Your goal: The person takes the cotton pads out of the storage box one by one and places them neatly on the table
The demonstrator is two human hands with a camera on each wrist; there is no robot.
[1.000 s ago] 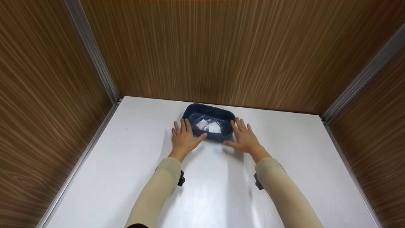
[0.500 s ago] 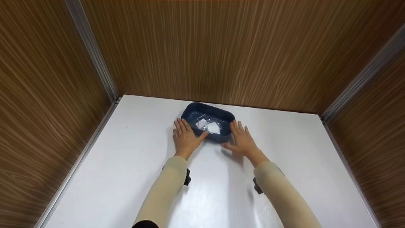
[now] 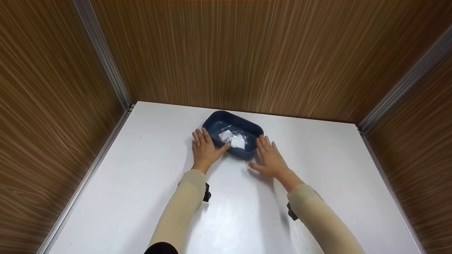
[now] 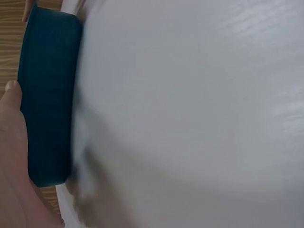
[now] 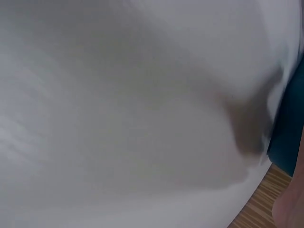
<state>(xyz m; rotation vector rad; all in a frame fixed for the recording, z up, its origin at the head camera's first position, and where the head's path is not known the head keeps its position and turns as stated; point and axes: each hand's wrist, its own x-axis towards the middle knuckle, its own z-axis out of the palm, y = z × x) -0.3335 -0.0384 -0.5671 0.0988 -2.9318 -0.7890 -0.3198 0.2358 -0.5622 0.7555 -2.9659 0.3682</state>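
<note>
A dark blue rectangular tub [image 3: 243, 154] with rounded corners stands on the white table, close to its far edge and slightly askew. Inside lie white pieces [image 3: 237, 141] in what looks like clear plastic wrapping. My left hand [image 3: 204, 150] rests at the tub's left end, fingers straight, thumb on the near rim. At the right end my right hand [image 3: 271, 160] touches the wall with extended fingers; its thumb points inward, apart from the tub. In the left wrist view the tub's side [image 4: 50, 95] fills the left edge, while the right wrist view catches only a corner [image 5: 287, 128].
Wood-grain panels enclose the white table [image 3: 141, 158]: a back panel [image 3: 226, 53] just behind the tub and one on either side. Metal rails [image 3: 106, 63] run along the corners. Both forearms have beige sleeves [image 3: 183, 204] with dark wrist devices.
The tub has turned slightly clockwise, its right end coming a little nearer to me. Both hands have stayed at its ends, the left thumb remaining at the near rim.
</note>
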